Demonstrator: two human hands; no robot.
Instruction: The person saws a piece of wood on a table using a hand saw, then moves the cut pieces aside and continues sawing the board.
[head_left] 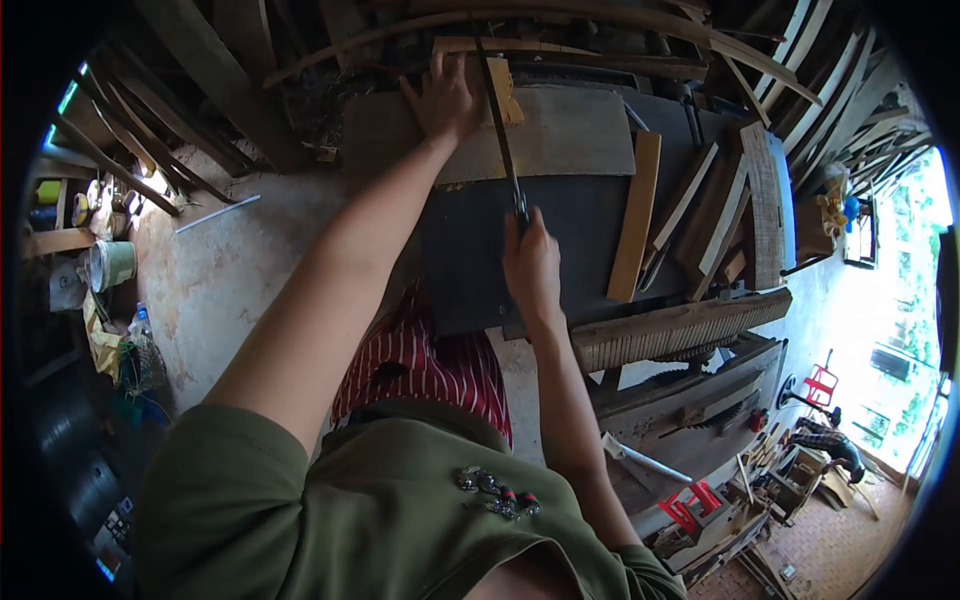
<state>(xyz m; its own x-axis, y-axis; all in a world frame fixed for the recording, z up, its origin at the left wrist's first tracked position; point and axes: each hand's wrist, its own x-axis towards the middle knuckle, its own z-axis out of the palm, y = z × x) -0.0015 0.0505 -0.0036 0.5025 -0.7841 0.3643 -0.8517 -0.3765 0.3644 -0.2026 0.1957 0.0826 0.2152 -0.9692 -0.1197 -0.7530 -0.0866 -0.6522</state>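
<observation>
My right hand is wrapped round the dark handle of a long, thin saw, whose blade points away from me. The blade passes over a flat wooden board on the dark workbench and beside a small yellowish wood piece. To the left of the blade, my left hand lies with fingers spread on the wood at the board's far edge. Whether the blade touches the yellowish piece cannot be made out.
Wood strips lie on the bench's right side. Long planks lean at the back. A bucket stands left. At lower right are a red chair and another person, bent over.
</observation>
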